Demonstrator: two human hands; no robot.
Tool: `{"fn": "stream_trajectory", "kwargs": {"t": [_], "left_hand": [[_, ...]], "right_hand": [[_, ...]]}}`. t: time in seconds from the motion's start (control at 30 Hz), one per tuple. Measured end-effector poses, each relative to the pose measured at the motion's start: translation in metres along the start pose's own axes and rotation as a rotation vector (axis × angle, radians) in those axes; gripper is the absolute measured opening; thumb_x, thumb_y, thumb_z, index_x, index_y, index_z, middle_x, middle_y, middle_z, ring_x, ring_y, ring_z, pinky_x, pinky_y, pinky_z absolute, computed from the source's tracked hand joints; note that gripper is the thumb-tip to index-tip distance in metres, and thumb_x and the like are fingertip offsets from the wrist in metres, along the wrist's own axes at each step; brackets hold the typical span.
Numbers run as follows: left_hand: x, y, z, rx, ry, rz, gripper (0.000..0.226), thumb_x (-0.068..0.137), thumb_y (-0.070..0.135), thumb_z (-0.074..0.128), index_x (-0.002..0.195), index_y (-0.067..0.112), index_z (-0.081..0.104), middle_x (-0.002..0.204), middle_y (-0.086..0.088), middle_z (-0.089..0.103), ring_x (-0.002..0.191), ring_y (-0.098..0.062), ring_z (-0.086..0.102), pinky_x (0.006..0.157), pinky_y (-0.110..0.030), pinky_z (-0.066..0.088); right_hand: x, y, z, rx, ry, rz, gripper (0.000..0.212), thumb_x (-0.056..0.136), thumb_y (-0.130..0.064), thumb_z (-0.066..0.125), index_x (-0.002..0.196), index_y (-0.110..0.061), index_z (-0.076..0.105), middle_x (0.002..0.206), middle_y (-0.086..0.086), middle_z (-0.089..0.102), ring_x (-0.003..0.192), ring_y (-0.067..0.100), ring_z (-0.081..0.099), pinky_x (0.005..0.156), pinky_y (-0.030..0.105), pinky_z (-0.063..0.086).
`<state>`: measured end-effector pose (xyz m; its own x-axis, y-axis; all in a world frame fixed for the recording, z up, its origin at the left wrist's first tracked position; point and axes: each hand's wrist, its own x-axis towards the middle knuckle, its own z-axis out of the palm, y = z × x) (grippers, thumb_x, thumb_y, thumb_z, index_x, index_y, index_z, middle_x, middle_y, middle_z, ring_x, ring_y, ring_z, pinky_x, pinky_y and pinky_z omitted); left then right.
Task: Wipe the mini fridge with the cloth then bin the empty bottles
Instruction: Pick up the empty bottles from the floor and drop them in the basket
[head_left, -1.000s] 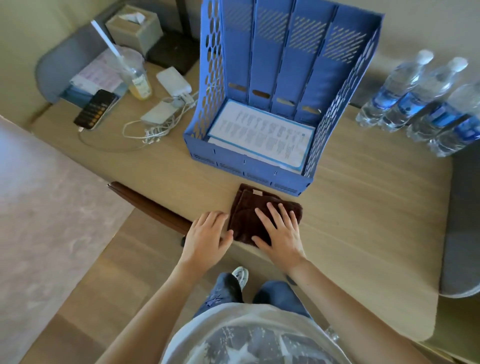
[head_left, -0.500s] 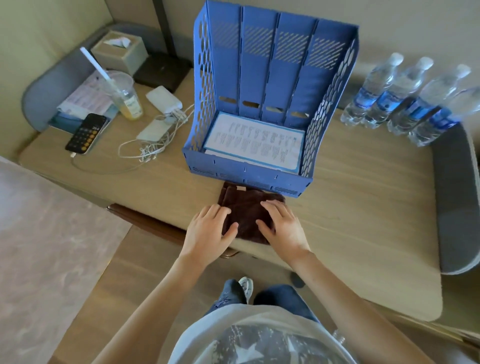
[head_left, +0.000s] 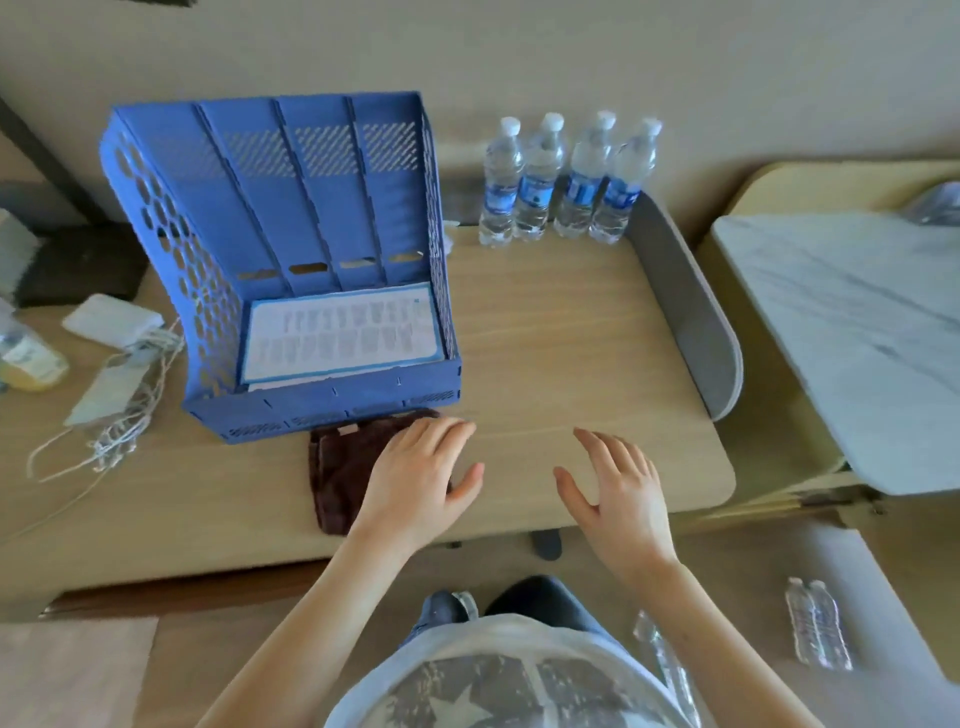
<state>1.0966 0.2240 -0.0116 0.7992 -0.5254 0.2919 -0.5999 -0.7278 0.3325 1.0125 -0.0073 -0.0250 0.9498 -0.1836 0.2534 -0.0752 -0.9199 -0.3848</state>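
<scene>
**My left hand lies flat on the cloth; my right hand is spread and holds nothing.**

My left hand (head_left: 415, 483) presses straight-fingered on the dark brown folded terry cloth (head_left: 337, 467), which shows at its 9 o'clock. My right hand (head_left: 621, 493) hovers open, well apart at the cloth's 3 o'clock, so the left is the one to lift it. The visible cloth runs roughly 12 to 6, but the palm hides its right part. It touches the blue perforated plastic file rack (head_left: 311, 218) at 12 on the pale wooden desk (head_left: 545, 353). Four clear capped plastic water bottles (head_left: 569, 182) stand at the right hand's 12, and I cannot tell if they are empty. Two clear bottles on the floor (head_left: 818, 629) lie at 4, blurred. I can't make out the mini fridge.
</scene>
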Motion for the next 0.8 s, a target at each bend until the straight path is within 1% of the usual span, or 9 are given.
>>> {"fn": "stream_trajectory", "kwargs": {"t": [0.07, 0.13, 0.27, 0.33, 0.4, 0.47, 0.57, 0.7, 0.8], "left_hand": [[-0.002, 0.006, 0.012, -0.015, -0.072, 0.035, 0.043, 0.091, 0.041, 0.052, 0.117, 0.010, 0.067, 0.115, 0.000, 0.066, 0.106, -0.019, 0.062, 0.084, -0.037, 0.055], [0.000, 0.014, 0.016, -0.021, -0.126, 0.065, 0.045, 0.092, 0.043, 0.049, 0.118, 0.011, 0.066, 0.117, 0.000, 0.066, 0.106, -0.019, 0.062, 0.085, -0.036, 0.054], [0.015, 0.037, 0.012, -0.032, -0.134, 0.132, 0.047, 0.094, 0.044, 0.047, 0.120, 0.011, 0.066, 0.117, 0.000, 0.066, 0.106, -0.019, 0.062, 0.087, -0.033, 0.052], [0.023, 0.051, 0.012, -0.049, -0.135, 0.178, 0.047, 0.094, 0.044, 0.046, 0.120, 0.011, 0.066, 0.116, 0.000, 0.066, 0.106, -0.019, 0.061, 0.088, -0.034, 0.052], [0.028, 0.069, 0.015, -0.075, -0.124, 0.248, 0.046, 0.094, 0.043, 0.047, 0.119, 0.009, 0.066, 0.114, -0.001, 0.066, 0.104, -0.021, 0.061, 0.087, -0.037, 0.053], [0.032, 0.091, 0.020, -0.104, -0.110, 0.329, 0.044, 0.092, 0.041, 0.049, 0.115, 0.008, 0.068, 0.111, -0.002, 0.067, 0.101, -0.022, 0.062, 0.085, -0.038, 0.053], [0.028, 0.133, 0.037, -0.146, -0.107, 0.445, 0.041, 0.090, 0.039, 0.052, 0.111, 0.009, 0.069, 0.108, -0.002, 0.069, 0.097, -0.023, 0.063, 0.080, -0.037, 0.053], [0.003, 0.199, 0.065, -0.223, -0.134, 0.580, 0.037, 0.087, 0.037, 0.054, 0.105, 0.009, 0.071, 0.103, -0.001, 0.069, 0.090, -0.023, 0.063, 0.073, -0.036, 0.053], [-0.035, 0.248, 0.078, -0.241, -0.218, 0.681, 0.039, 0.089, 0.037, 0.052, 0.107, 0.008, 0.070, 0.104, -0.003, 0.068, 0.094, -0.021, 0.063, 0.077, -0.035, 0.054]], "right_hand": [[-0.020, 0.009, -0.002, -0.030, -0.028, 0.069, 0.054, 0.095, -0.050, 0.047, 0.130, -0.011, 0.061, 0.124, 0.005, 0.066, 0.117, 0.028, 0.058, 0.098, 0.043, 0.048], [-0.033, 0.015, -0.008, -0.027, -0.027, 0.138, 0.054, 0.095, -0.050, 0.046, 0.130, -0.012, 0.060, 0.125, 0.004, 0.066, 0.118, 0.027, 0.058, 0.099, 0.043, 0.048], [-0.048, 0.026, -0.026, -0.032, 0.026, 0.228, 0.054, 0.095, -0.051, 0.045, 0.131, -0.014, 0.060, 0.125, 0.002, 0.065, 0.118, 0.025, 0.057, 0.100, 0.040, 0.046], [-0.057, 0.034, -0.038, -0.043, 0.047, 0.281, 0.055, 0.095, -0.052, 0.043, 0.132, -0.015, 0.059, 0.127, 0.001, 0.065, 0.120, 0.025, 0.056, 0.102, 0.041, 0.046], [-0.071, 0.043, -0.051, -0.050, 0.100, 0.341, 0.053, 0.095, -0.051, 0.044, 0.131, -0.015, 0.060, 0.126, 0.001, 0.065, 0.120, 0.025, 0.056, 0.103, 0.044, 0.046], [-0.090, 0.052, -0.066, -0.050, 0.168, 0.396, 0.049, 0.095, -0.048, 0.046, 0.128, -0.016, 0.061, 0.124, 0.001, 0.066, 0.118, 0.024, 0.055, 0.102, 0.043, 0.046], [-0.137, 0.067, -0.086, -0.069, 0.243, 0.503, 0.046, 0.096, -0.048, 0.044, 0.124, -0.017, 0.062, 0.122, -0.001, 0.066, 0.117, 0.023, 0.054, 0.102, 0.040, 0.043], [-0.228, 0.087, -0.105, -0.087, 0.326, 0.725, 0.049, 0.095, -0.050, 0.044, 0.122, -0.013, 0.064, 0.116, 0.002, 0.067, 0.112, 0.026, 0.057, 0.097, 0.041, 0.047], [-0.309, 0.095, -0.115, -0.112, 0.358, 0.892, 0.052, 0.094, -0.048, 0.044, 0.120, -0.010, 0.066, 0.112, 0.006, 0.070, 0.107, 0.029, 0.062, 0.092, 0.038, 0.048]]}}
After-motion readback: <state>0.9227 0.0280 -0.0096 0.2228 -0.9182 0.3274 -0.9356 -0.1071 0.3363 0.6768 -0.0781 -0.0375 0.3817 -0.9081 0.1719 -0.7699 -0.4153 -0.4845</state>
